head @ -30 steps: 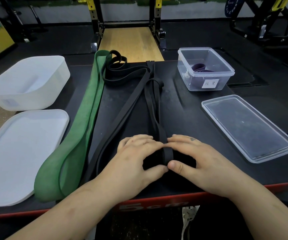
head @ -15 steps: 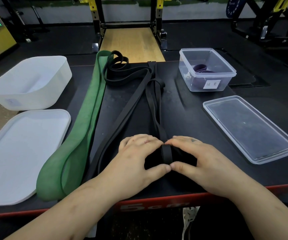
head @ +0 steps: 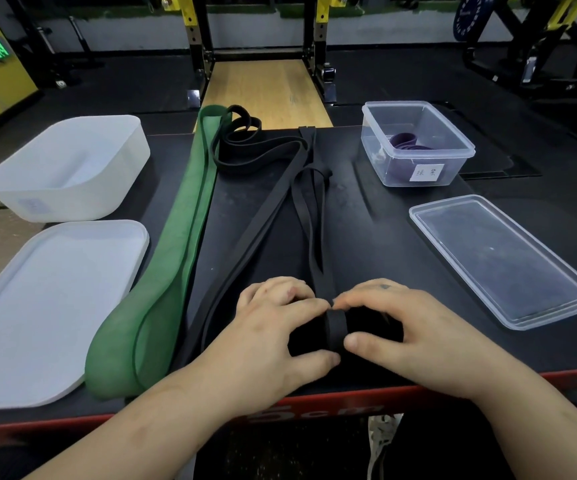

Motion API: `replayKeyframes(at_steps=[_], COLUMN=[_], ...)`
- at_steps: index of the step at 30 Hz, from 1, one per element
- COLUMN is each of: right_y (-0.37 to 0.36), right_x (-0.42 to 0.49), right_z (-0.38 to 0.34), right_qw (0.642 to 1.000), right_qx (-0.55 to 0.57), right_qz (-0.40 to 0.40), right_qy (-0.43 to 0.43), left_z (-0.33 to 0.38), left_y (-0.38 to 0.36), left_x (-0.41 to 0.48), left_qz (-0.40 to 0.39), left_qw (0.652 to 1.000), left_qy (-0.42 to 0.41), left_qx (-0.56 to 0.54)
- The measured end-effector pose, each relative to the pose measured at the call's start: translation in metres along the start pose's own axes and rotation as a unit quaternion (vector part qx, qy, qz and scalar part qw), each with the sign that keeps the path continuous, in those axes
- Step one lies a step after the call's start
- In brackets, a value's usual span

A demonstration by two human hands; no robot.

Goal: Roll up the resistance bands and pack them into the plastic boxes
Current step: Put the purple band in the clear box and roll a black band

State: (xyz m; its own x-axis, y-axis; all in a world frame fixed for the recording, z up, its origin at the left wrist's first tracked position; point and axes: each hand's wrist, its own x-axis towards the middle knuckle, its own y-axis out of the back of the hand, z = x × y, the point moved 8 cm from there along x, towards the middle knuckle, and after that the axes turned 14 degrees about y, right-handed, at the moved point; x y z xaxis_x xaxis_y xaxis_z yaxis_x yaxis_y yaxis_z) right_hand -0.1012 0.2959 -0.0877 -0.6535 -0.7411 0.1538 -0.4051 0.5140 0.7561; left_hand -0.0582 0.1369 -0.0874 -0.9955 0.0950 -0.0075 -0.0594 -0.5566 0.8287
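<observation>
A thin black band [head: 315, 216] runs down the black platform to a small roll [head: 335, 329] near the front edge. My left hand [head: 273, 330] and my right hand [head: 408, 334] both pinch that roll between thumb and fingers, one on each side. A wide green band [head: 176, 251] lies stretched out to the left. More black bands [head: 245, 147] lie looped at the far end. A clear box [head: 415, 143] at the back right holds a rolled purple band [head: 405, 140]. An opaque white box [head: 68, 168] stands at the back left.
A clear lid [head: 498, 258] lies flat at the right and a white lid [head: 44, 306] at the left. The platform's red front edge [head: 315, 410] runs below my wrists. A wooden lifting platform and rack posts stand behind.
The roll has grown a little thicker as both hands turned it forward along the band. Nothing else has moved.
</observation>
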Motion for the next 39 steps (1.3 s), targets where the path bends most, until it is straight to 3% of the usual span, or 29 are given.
replayKeyframes(at_steps=[8,12,15,20,27,33,39], right_y=[0.004,-0.004,-0.006,-0.006,-0.014,-0.009,0.007], right_x=[0.026,0.037,0.044,0.053,0.058,0.07,0.119], right_z=[0.018,0.034,0.038,0.042,0.047,0.051,0.061], right_qw=[0.98,0.902,0.86,0.902,0.877,0.902,0.815], right_qx=[0.108,0.335,0.413,0.357,0.414,0.359,0.499], right_qz=[0.102,0.193,0.236,0.214,0.216,0.22,0.263], right_qy=[-0.132,-0.192,-0.183,-0.117,-0.108,-0.099,-0.133], left_z=[-0.006,-0.003,0.0,0.002,0.004,0.002,0.003], left_y=[0.0,-0.001,0.0,0.0,0.0,0.002,0.002], left_x=[0.001,-0.001,0.0,0.001,0.003,0.002,0.002], left_qz=[-0.028,-0.03,-0.035,-0.035,-0.029,-0.026,-0.03], left_qw=[0.998,0.999,0.999,0.999,1.0,1.0,0.999], left_qy=[0.052,0.042,0.03,0.024,0.01,0.011,0.014], left_qx=[-0.005,-0.003,-0.005,-0.001,-0.001,-0.001,-0.015])
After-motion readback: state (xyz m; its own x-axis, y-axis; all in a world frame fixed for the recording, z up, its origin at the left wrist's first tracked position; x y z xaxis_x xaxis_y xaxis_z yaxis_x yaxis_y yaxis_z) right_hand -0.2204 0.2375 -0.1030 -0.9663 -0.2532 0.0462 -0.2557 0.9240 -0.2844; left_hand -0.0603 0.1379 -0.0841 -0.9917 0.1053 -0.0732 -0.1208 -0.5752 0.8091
